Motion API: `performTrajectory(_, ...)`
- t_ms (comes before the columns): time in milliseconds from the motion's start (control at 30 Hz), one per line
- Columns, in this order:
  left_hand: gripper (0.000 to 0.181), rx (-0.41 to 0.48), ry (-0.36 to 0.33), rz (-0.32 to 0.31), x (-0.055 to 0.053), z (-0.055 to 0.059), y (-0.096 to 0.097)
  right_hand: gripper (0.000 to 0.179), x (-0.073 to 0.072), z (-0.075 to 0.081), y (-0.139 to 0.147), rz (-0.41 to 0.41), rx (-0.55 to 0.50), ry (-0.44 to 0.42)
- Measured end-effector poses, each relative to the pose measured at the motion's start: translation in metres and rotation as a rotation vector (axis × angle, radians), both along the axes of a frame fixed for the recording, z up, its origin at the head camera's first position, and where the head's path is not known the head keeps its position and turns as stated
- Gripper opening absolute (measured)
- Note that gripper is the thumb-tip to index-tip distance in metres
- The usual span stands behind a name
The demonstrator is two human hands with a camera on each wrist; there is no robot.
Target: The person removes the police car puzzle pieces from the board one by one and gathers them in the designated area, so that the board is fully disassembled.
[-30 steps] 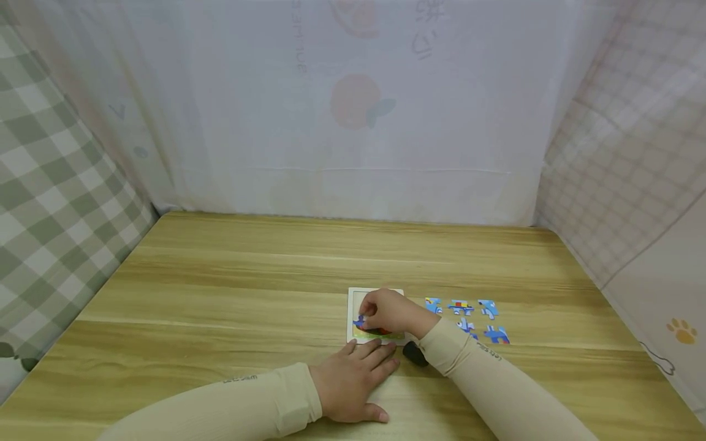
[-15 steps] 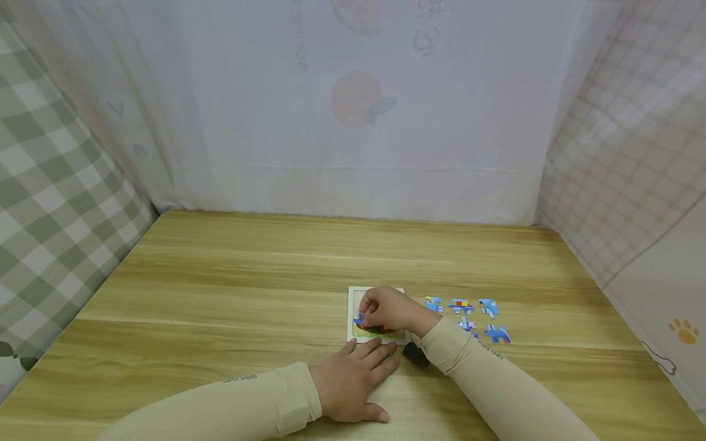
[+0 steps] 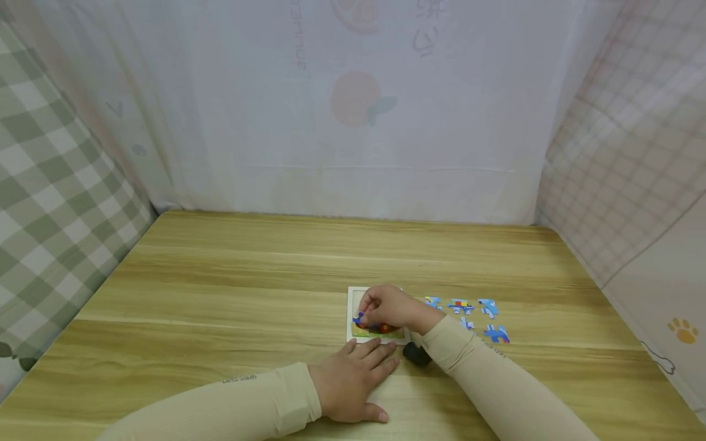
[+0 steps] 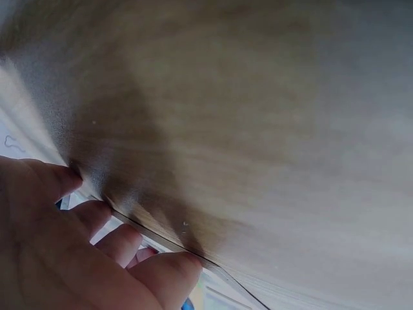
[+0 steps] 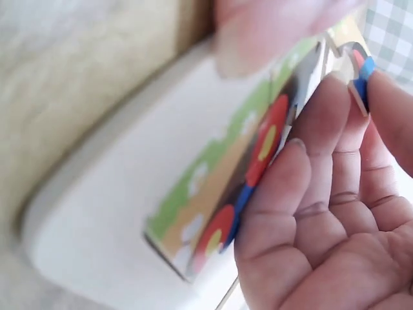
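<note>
A shallow puzzle board with a white rim lies on the table in the head view. My right hand is over it, pinching a small blue jigsaw piece between thumb and fingertip at the board's left part. Fitted pieces with red wheels and a green strip fill the board's near side; the hand hides part of its middle. Palm down below the board, my left hand has its fingers straight and the fingertips at the near rim. In the left wrist view those fingers touch the board's edge.
Several loose blue jigsaw pieces lie to the right of the board, some partly behind the right forearm. A black object shows at the right wrist. Cloth walls enclose the wooden table at the back and sides.
My right hand has shifted very slightly at the board's left part, still pinching the piece, and a red wheel beneath it shows more clearly. The left hand has stayed in place.
</note>
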State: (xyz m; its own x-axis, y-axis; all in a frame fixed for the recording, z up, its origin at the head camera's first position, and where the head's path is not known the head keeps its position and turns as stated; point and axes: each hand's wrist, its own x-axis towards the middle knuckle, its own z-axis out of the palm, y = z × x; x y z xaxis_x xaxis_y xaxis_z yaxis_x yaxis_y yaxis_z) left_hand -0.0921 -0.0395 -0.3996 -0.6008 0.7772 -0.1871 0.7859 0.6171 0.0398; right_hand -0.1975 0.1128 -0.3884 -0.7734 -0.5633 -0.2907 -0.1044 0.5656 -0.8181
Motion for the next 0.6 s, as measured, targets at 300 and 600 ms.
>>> performTrajectory(300,0.077,-0.011,0.013,0.0,0.001,-0.001,0.0,0.009,0.0,0.011,0.017,-0.03,-0.1,-0.043)
performTrajectory(600,0.077,-0.009,-0.003,0.005,0.002,0.001,0.0,0.009,0.005,0.017,0.047,-0.033,-0.093,0.02)
